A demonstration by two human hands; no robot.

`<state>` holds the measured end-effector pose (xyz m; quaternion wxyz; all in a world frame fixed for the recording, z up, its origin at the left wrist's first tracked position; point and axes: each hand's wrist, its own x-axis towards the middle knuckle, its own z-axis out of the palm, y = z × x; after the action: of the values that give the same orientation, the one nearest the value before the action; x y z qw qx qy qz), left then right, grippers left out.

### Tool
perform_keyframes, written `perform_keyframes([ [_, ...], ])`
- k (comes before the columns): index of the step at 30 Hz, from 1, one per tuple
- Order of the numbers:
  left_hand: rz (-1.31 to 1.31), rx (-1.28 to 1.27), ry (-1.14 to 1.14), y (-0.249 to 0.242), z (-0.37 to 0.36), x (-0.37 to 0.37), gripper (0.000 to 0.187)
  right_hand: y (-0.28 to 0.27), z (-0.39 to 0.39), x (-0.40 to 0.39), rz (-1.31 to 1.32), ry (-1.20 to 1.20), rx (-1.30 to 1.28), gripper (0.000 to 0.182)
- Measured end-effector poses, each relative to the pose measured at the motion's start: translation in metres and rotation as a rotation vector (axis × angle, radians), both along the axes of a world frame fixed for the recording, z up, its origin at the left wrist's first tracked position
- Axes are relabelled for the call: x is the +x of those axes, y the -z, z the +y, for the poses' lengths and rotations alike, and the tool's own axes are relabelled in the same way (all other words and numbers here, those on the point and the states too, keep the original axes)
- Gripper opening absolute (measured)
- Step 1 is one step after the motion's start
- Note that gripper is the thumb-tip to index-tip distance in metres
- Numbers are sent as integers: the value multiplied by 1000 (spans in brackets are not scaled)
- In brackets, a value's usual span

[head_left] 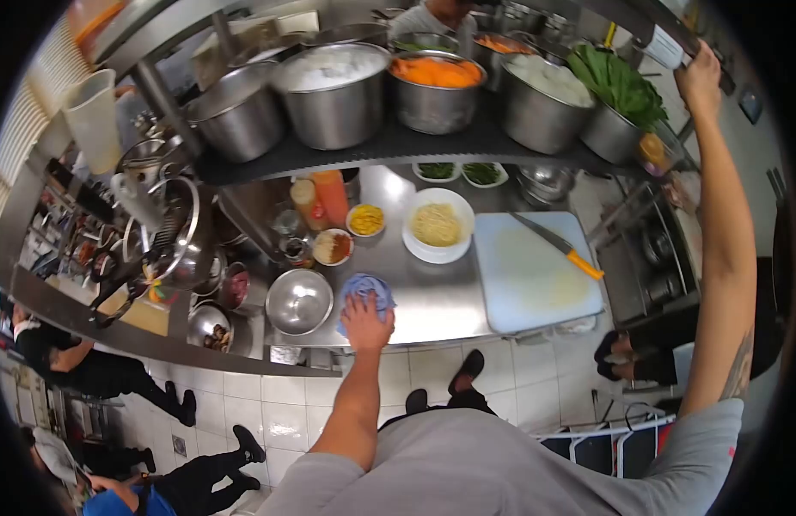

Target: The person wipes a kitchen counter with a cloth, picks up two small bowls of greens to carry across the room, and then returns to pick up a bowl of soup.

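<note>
My left hand [365, 325] presses on a crumpled blue cloth [369, 289] at the front of the steel counter [432, 316], fingers spread over it. To its left is a steel bowl [300, 302]. My right hand [701, 83] is raised at the upper right, its fingers closed round the edge of the overhead shelf [670, 24]. Right of the cloth lies a white cutting board [535, 275] with an orange-handled knife [560, 247] on it. A white bowl of pale shredded food [437, 224] stands behind, between cloth and board.
Steel pots of white food [331, 69], orange shreds [437, 72] and green leaves [626, 90] line the raised shelf [372, 153]. Sauce bottles [331, 198] and small bowls stand at the counter's back left. People [200, 482] are at the lower left; another [432, 21] is behind the pots.
</note>
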<state>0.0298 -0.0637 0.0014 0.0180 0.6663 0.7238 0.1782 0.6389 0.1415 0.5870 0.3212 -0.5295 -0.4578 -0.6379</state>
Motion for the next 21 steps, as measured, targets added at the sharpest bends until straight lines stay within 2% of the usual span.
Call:
perform_keyframes([
  [3, 7, 4, -16, 1, 1, 0, 68, 2, -9, -11, 107, -36, -96, 75],
  [9, 10, 55, -14, 3, -1, 0, 65, 0, -18, -21, 183, -9, -141, 74],
  [11, 17, 61, -4, 3, -1, -1, 65, 1, -18, -24, 143, 56, -98, 63],
  [12, 27, 57, -8, 3, 0, -1, 65, 2, -22, -36, 141, 63, -100, 63],
  [14, 33, 53, -9, 3, 0, 0, 65, 6, -31, -61, 141, -96, -66, 56],
  [18, 28, 45, -9, 0, 0, 0, 66, 7, -40, -76, 177, -141, -47, 45],
  [20, 17, 44, 9, 0, 1, -1, 66, 8, -42, -71, 266, -83, -167, 72],
  [21, 27, 47, -4, 3, 2, 0, 66, 9, -42, -65, 267, -69, -169, 72],
])
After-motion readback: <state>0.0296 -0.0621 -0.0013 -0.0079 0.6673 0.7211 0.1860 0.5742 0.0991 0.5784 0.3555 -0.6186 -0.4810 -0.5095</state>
